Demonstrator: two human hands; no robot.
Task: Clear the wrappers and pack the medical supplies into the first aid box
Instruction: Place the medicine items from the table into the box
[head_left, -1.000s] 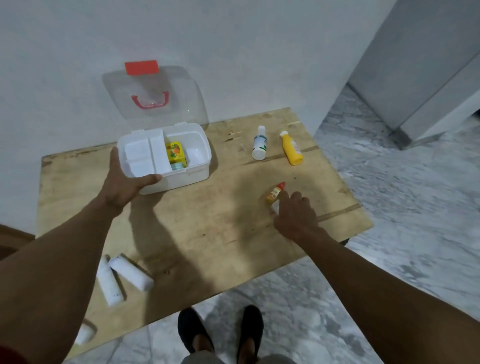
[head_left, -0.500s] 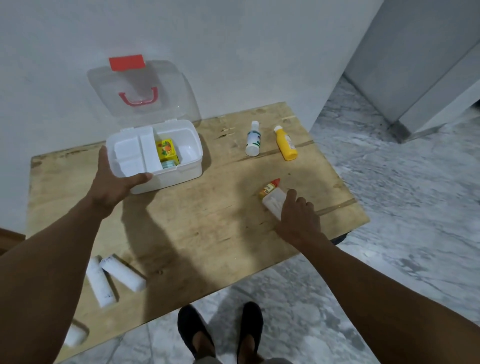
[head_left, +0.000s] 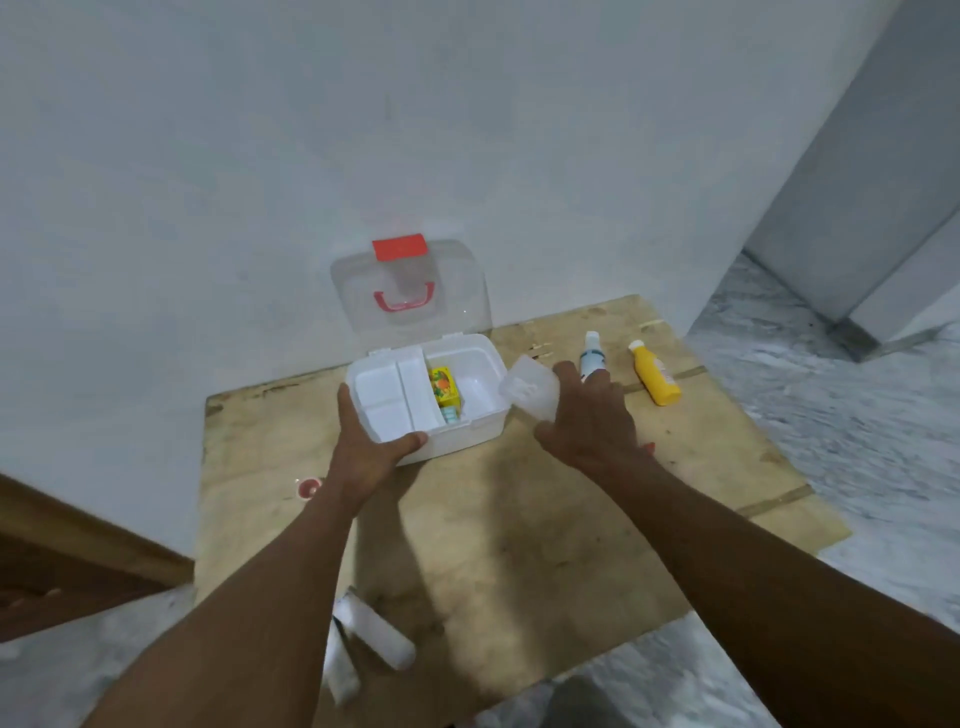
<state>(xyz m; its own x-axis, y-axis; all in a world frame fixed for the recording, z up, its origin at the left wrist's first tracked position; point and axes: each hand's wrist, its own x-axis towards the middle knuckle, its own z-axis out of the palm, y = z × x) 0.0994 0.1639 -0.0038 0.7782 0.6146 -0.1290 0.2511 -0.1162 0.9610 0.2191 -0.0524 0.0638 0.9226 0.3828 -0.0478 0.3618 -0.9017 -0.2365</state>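
The white first aid box (head_left: 480, 423) stands open on the wooden table, its clear lid (head_left: 410, 291) with red latch and handle leaning on the wall. Inside lie a white divider tray and a yellow carton (head_left: 443, 391). My left hand (head_left: 366, 449) grips the box's front left corner. My right hand (head_left: 589, 423) holds a white bottle (head_left: 530, 388) with a red cap just right of the box rim. A white bottle (head_left: 591, 355) and a yellow bottle (head_left: 653, 373) lie on the table further right.
Two white rolls (head_left: 374, 631) lie near the wooden table's (head_left: 519, 545) front edge. A small red-ringed spot (head_left: 307, 487) sits left of my left wrist. The wall is right behind the box; marble floor lies to the right and below.
My right hand picked up the red-capped white bottle from the table and carried it left to the box's right edge. My left hand stayed on the box. The view tilted upward.
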